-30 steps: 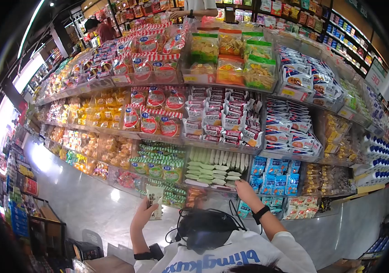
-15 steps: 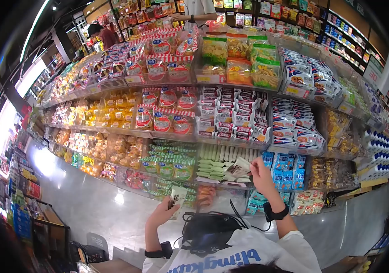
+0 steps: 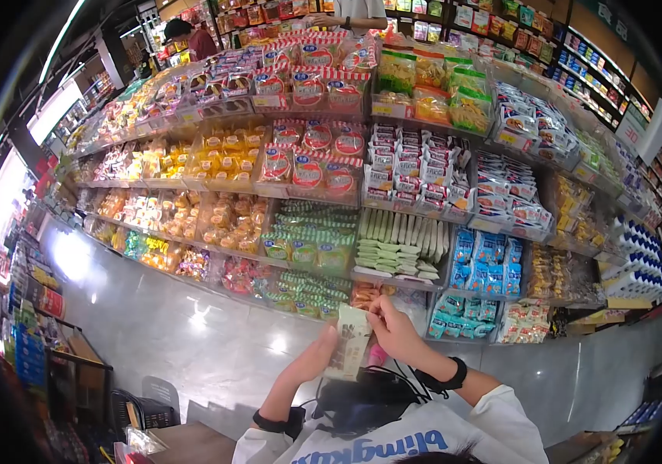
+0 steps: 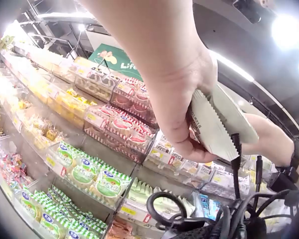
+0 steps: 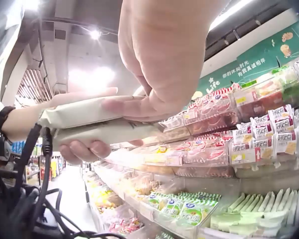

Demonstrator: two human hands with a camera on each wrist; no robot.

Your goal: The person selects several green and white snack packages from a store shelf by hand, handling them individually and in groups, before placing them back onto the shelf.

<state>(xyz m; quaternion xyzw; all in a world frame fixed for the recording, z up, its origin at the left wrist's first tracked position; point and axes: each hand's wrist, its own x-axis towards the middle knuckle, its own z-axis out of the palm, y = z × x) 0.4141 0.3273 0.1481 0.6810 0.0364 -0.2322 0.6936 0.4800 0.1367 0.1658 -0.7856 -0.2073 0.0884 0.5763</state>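
Note:
Two pale green snack packets (image 3: 352, 340) lie one against the other in front of the chest, as both wrist views show. My left hand (image 3: 314, 357) grips them from the left, its fingers curled under the packets (image 5: 92, 112) in the right wrist view. At their upper right edge, my right hand (image 3: 399, 331) pinches a packet between thumb and fingers. Similar pale green packets (image 3: 396, 255) fill a bin on the shelf beyond the hands, some lying flat in a stack and others standing on edge.
Tiered clear bins of packaged snacks (image 3: 315, 174) curve across the front. A black bag with cables (image 3: 362, 398) hangs at the chest. A dark basket (image 3: 145, 410) stands at lower left. Two people are behind the display, one in a red top (image 3: 201, 45).
My right hand has brought a packet from the pale green bin down and left to the left hand's packet. The left hand has shifted right, and the head view has turned slightly.

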